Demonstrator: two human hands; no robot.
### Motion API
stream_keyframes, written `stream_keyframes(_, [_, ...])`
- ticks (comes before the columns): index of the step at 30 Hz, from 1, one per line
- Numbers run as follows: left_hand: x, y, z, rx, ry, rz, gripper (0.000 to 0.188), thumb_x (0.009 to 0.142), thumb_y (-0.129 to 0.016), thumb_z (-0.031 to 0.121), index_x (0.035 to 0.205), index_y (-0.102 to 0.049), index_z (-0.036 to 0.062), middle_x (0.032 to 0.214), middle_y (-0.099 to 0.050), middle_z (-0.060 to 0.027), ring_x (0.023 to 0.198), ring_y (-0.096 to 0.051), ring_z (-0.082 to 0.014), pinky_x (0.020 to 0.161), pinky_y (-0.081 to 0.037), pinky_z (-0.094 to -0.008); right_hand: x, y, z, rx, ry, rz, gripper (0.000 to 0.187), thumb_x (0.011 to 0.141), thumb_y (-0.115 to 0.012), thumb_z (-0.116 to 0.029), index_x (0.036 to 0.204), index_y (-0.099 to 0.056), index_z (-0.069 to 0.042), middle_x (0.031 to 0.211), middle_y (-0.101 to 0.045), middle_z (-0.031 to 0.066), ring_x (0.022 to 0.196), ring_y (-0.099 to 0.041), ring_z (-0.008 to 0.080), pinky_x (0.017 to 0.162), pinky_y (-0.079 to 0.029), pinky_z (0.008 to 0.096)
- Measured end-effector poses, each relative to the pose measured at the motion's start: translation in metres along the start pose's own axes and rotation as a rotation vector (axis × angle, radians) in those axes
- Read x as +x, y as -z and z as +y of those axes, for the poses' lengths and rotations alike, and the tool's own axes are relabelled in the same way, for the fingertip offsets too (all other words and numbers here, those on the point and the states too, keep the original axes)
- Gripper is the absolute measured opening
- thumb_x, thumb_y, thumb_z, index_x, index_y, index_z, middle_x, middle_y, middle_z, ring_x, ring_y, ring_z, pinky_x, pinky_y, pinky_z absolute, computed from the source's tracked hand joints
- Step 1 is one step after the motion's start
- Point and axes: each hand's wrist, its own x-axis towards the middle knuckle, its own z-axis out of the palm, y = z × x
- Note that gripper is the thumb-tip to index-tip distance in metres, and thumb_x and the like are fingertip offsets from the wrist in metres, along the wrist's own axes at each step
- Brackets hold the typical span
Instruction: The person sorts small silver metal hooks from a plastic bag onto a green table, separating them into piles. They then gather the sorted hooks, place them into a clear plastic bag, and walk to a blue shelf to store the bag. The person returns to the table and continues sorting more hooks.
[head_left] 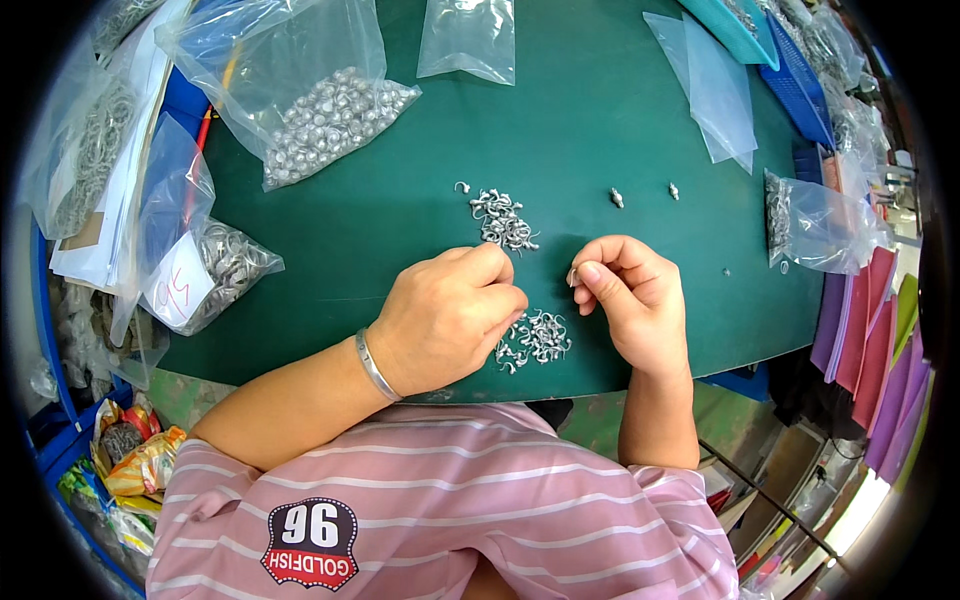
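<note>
My left hand (445, 318), with a silver bangle (374, 366) at its wrist, is closed, fingertips pointing down at the table between two piles. What its fingers hold, if anything, is hidden. Opposite it, my right hand (632, 300) pinches a small silver metal piece (573, 277) between thumb and forefinger; its exact shape is mostly covered. Beyond my left hand lies a pile of small silver metal hooks (505, 222) with thick rounded ends. A second pile of similar hooks (545, 337) sits nearer to me, partly behind my left fingers.
On the green table (370, 230), a clear bag of round silver pieces (335, 122) lies at the far left. Another bag of metal parts (228, 262) rests nearer. Two small metal pieces (617, 198) lie singly at right. Flat plastic bags (708, 95) and a blue basket (800, 85) are at the far right.
</note>
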Motion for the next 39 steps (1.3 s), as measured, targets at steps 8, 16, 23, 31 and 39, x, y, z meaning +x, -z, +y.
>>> stream_keyframes(8, [0.003, 0.003, 0.002, -0.005, 0.033, 0.085, 0.021, 0.07, -0.074, -0.002, 0.089, -0.07, 0.0058, 0.088, -0.058, -0.0072, 0.076, -0.059, -0.0254, 0.066, -0.049, -0.0355, 0.007, -0.01, -0.006, -0.587, 0.391, -0.078, 0.012, 0.08, -0.07, 0.001, 0.092, -0.068, 0.0, 0.086, -0.062, 0.0107, 0.077, -0.061, 0.0258, 0.068, -0.05, 0.0336])
stream_keyframes(16, [0.012, 0.006, -0.008, 0.096, 0.085, 0.122, 0.026, 0.072, -0.072, -0.005, 0.096, -0.068, 0.0029, 0.096, -0.057, -0.0092, 0.082, -0.059, -0.0263, 0.072, -0.05, -0.036, 0.017, -0.016, -0.004, -0.798, 0.529, 0.048, 0.016, 0.077, -0.068, 0.005, 0.092, -0.066, 0.0, 0.092, -0.062, 0.0125, 0.085, -0.062, 0.031, 0.074, -0.052, 0.0374])
stream_keyframes(23, [0.01, 0.005, -0.011, 0.013, 0.126, 0.201, 0.019, 0.076, -0.07, -0.009, 0.09, -0.065, 0.0021, 0.093, -0.057, -0.0094, 0.073, -0.058, -0.0222, 0.062, -0.049, -0.0316, 0.007, 0.0, -0.011, -0.738, 0.391, 0.148, 0.011, 0.08, -0.066, 0.007, 0.089, -0.066, 0.0, 0.087, -0.062, 0.013, 0.077, -0.062, 0.0305, 0.067, -0.051, 0.0361])
stream_keyframes(31, [0.009, 0.005, -0.012, -0.058, 0.155, 0.222, 0.019, 0.076, -0.067, -0.011, 0.09, -0.066, 0.0025, 0.089, -0.058, -0.0086, 0.068, -0.057, -0.0193, 0.058, -0.046, -0.0288, 0.01, -0.022, 0.005, -0.884, 0.634, 0.082, 0.014, 0.076, -0.069, 0.006, 0.087, -0.066, -0.002, 0.084, -0.059, 0.0095, 0.078, -0.06, 0.0278, 0.068, -0.05, 0.0363])
stream_keyframes(39, [0.009, 0.001, -0.01, 0.09, 0.033, 0.17, 0.024, 0.072, -0.075, -0.003, 0.095, -0.071, 0.0039, 0.084, -0.056, -0.0071, 0.071, -0.057, -0.0227, 0.062, -0.047, -0.0339, -0.008, -0.009, 0.002, -0.144, 0.152, 0.016, 0.007, 0.085, -0.066, 0.007, 0.089, -0.064, 0.001, 0.085, -0.066, 0.0044, 0.071, -0.061, 0.0084, 0.062, -0.05, 0.0226])
